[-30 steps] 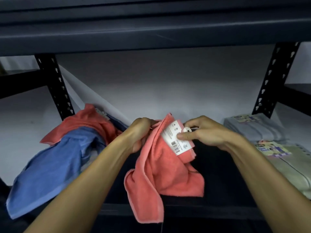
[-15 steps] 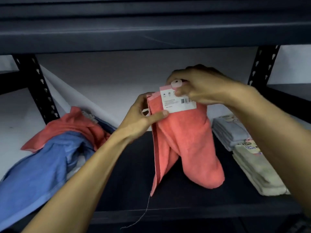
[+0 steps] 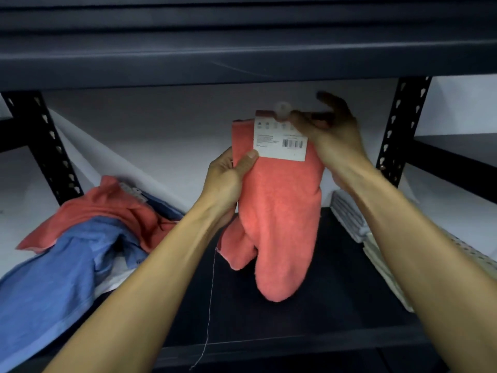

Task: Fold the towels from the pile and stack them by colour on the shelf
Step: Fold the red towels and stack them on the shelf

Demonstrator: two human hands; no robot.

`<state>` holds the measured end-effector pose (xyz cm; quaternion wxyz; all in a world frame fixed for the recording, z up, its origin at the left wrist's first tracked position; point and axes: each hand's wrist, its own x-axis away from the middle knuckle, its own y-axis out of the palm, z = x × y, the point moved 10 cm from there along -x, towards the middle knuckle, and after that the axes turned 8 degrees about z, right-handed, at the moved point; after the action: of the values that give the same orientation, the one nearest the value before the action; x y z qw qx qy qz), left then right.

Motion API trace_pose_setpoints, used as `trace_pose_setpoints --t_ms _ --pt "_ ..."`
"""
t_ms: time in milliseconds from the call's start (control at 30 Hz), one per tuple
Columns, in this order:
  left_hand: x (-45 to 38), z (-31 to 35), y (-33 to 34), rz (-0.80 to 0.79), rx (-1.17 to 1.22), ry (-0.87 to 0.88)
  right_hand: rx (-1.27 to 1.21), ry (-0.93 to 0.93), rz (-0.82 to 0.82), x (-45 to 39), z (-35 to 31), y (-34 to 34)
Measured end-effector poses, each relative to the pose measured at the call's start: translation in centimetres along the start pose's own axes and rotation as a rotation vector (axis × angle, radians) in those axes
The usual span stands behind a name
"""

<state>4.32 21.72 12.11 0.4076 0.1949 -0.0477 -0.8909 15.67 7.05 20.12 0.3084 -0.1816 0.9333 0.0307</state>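
Both forearms reach forward into the shelf bay, raised above the dark shelf board. The left hand is curled round the left edge of a coral towel, thumb pressed flat on its front just below the corner of a white paper label. The right hand is higher, at the towel's top right corner; it is motion-blurred, its fingers reach over the top of the label near a small round tag, and whether they pinch it cannot be told. The towel hangs upright between the two hands, its lower end bunched just above the board, a loose thread trailing down from it. On the left lies a loose pile: a blue towel under another coral one. On the right, behind the right forearm, folded pale towels lie stacked.
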Motion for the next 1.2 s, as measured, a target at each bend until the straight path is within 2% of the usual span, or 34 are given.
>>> trace_pose_setpoints --t_ms 67,133,233,300,367,400,500,633,733,800,900,1000,1100,1200 --pt "-0.2 -0.4 0.0 0.008 0.1 -0.071 -0.138 0.172 -0.092 2.2 3.2 0.3" --pt "-0.3 -0.6 0.2 -0.009 0.128 -0.116 -0.188 0.244 -0.209 4.5 5.0 1.2" --pt "-0.3 -0.7 0.6 -0.088 -0.124 -0.032 -0.227 0.269 -0.127 5.0 5.6 0.8" --pt "0.3 -1.3 1.1 -0.225 -0.312 -0.008 -0.277 0.315 -0.046 4.7 6.0 0.3" --pt "1.1 -2.8 1.3 -0.347 -0.372 -0.055 -0.299 0.372 -0.016 4.9 6.5 0.2" --pt "1.3 -3.3 1.2 -0.36 -0.368 -0.07 -0.287 0.392 -0.016 5.2 6.9 0.3" --pt "1.4 -4.1 0.6 -0.268 -0.308 -0.092 -0.269 0.457 -0.028 5.9 7.7 0.1" --pt "0.4 -5.8 0.5 -0.118 -0.125 -0.257 -0.249 0.566 0.03 4.8 9.3 -0.5" --pt "-0.4 -9.0 -0.2 0.012 -0.194 -0.386 -0.133 0.626 0.088 3.8 12.9 -0.4" --pt "0.0 -12.0 -1.3 0.071 -0.257 -0.489 0.023 0.676 0.014 4.6 16.4 0.3" --pt "1.5 -15.9 -2.8 0.026 -0.391 -0.605 0.124 0.861 -0.162 8.4 22.5 1.3" --pt "2.2 -17.5 -4.6 0.057 -0.49 -0.626 0.247 0.853 -0.188 10.4 24.5 0.8" --pt "1.9 -17.2 -5.2 0.107 -0.529 -0.604 0.189 0.903 -0.116 11.0 25.4 0.4" --pt "0.5 -16.5 -5.5 0.162 -0.501 -0.568 -0.05 1.029 -0.013 11.3 25.5 0.7"
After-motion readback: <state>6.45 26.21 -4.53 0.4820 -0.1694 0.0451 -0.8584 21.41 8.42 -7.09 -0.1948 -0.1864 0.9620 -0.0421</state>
